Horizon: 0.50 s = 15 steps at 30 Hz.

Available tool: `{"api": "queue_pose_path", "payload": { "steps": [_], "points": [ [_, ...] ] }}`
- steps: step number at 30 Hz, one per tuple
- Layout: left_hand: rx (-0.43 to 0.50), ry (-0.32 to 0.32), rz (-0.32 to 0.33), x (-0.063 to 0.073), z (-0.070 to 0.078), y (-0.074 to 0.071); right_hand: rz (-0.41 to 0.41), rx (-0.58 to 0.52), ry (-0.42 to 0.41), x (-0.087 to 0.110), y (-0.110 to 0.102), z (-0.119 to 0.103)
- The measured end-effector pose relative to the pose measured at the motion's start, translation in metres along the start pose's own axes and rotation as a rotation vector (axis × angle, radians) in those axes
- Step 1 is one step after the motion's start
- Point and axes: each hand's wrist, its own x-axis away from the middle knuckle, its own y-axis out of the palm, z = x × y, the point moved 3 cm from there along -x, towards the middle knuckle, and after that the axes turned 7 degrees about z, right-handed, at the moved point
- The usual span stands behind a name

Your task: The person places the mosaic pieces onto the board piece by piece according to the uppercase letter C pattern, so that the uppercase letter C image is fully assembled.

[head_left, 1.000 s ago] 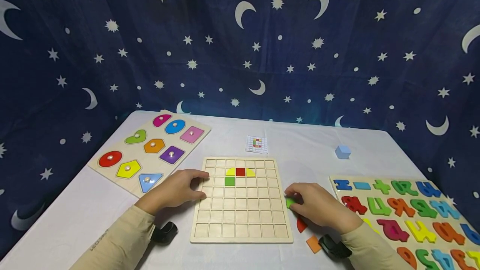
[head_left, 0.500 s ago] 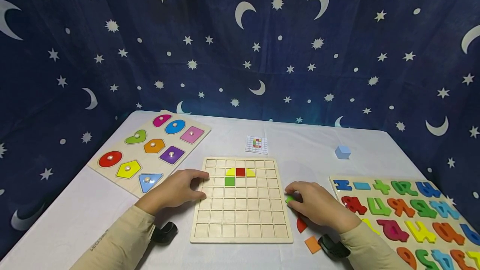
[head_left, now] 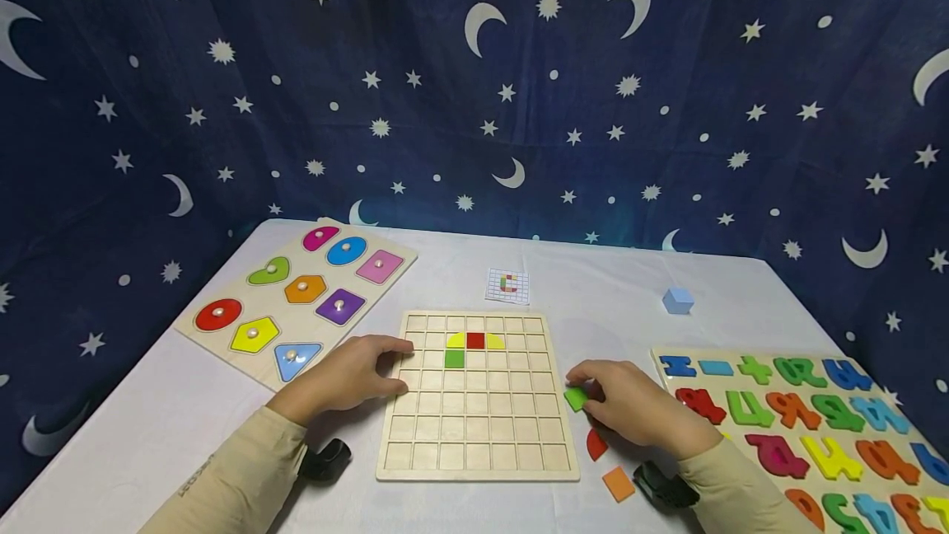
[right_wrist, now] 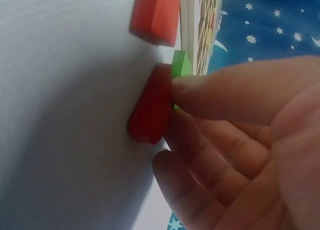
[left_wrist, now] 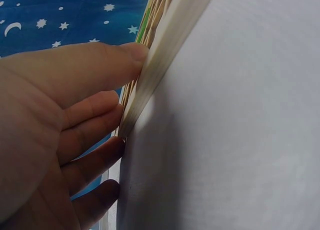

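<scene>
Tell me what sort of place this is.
Probably an indoor corner set up for puzzle play: a blue cloth with moons and stars hangs behind a white-covered table, where a gridded board lies between knobbed-shape and letter puzzles.

Beside the left hand [head_left: 348,377], the grid [head_left: 476,428] is showing matt wood; beyond that hand, the pieces [head_left: 354,309] are shining glossily. At the right hand [head_left: 630,402], the green tile [head_left: 575,399] is looking smooth. Beneath both hands, the tabletop [head_left: 593,274] is showing matt cloth; beyond them, the card [head_left: 507,287] is looking papery, the curtain [head_left: 423,134] like creased cloth.
</scene>
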Motion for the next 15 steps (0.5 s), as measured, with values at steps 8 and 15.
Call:
{"api": "queue_pose_path", "payload": {
  "steps": [8, 15],
  "points": [
    [-0.007, 0.006, 0.004, 0.0001, -0.0001, 0.0, 0.008, 0.004, 0.011, -0.0006, -0.0003, 0.0025],
    [-0.011, 0.005, 0.005, 0.0003, 0.0003, 0.0, 0.038, 0.025, 0.018, -0.0011, 0.0004, 0.0029]
  ]
}}
